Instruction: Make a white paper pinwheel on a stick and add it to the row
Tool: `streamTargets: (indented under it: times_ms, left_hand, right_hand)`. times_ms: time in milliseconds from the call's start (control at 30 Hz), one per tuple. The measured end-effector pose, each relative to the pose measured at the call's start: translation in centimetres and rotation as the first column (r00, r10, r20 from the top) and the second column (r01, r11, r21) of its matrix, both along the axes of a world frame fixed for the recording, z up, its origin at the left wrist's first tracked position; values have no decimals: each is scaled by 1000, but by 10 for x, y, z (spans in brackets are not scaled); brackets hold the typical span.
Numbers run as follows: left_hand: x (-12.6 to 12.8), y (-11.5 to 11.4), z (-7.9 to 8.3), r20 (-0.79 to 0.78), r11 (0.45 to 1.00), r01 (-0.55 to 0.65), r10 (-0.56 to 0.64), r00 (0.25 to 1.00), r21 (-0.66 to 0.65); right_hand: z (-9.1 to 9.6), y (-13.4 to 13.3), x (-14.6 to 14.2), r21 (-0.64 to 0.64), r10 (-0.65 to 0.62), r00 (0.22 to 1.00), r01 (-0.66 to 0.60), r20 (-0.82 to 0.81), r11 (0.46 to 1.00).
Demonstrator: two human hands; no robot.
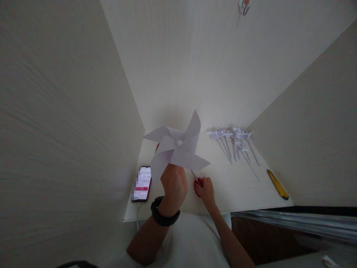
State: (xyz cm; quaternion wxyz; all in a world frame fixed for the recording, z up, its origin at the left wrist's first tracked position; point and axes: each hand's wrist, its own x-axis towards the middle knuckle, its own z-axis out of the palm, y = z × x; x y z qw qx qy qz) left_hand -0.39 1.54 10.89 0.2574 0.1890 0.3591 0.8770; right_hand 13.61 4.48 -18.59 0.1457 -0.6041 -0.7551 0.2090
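Observation:
My left hand [173, 184], with a black band on the wrist, is raised and closed on a white paper pinwheel [178, 149]. The pinwheel faces me and hides the fingers behind it. Lower and to the right, my right hand [206, 190] rests on the pale desk [237, 186], closed around the red handles of a pair of scissors [197, 183]. The scissors' blades point up and to the left, towards the pinwheel.
A phone [143, 183] with a lit screen lies at the desk's left, a cable running off the front edge. Several finished paper pinwheels on sticks [235, 143] lie at the back right. A yellow utility knife [277, 184] lies by the right wall. Walls close in on three sides.

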Motion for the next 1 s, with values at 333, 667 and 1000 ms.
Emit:
streamTargets:
  times_ms: [333, 667, 1000]
  left_hand:
    - [1, 1, -2, 9, 998, 15, -15, 1000, 63]
    - [1, -1, -6, 10, 996, 24, -25, 1000, 89]
    - [0, 1, -10, -24, 994, 16, -14, 1000, 107]
  right_hand:
    - [3, 3, -5, -6, -14, 1000, 15, 27, 1000]
    - [2, 2, -7, 11, -29, 999, 29, 24, 1000]
    - [-9, 1, -6, 52, -59, 998, 59, -11, 997]
